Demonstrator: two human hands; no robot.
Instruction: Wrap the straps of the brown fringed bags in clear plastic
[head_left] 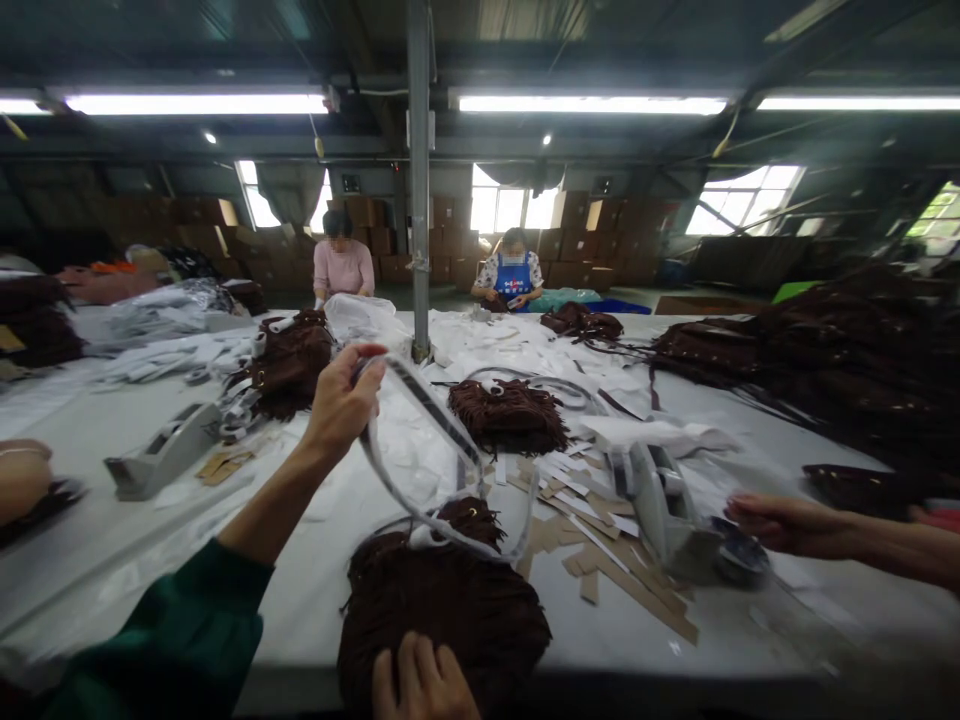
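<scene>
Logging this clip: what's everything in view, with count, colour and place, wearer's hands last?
Fringed bag: one, dark brown, near table edge
Strap: one, dark in pale wrapping, above that bag
Other bags: several, dark brown, farther up and piled right
Tape dispensers: two, grey, left and right
Cardboard strips: many, brown and white, beside right dispenser
Table: one, white, beneath these
Co-workers: two, pink top and blue apron, opposite
Another person's hand: one, sleeve unseen, right
Pillar: one, grey, centre
Boxes: many, brown, back
Lights: four, white, overhead
Left hand: one, green sleeve, holding strap
Right hand: one, sleeve unseen, on near bag
</scene>
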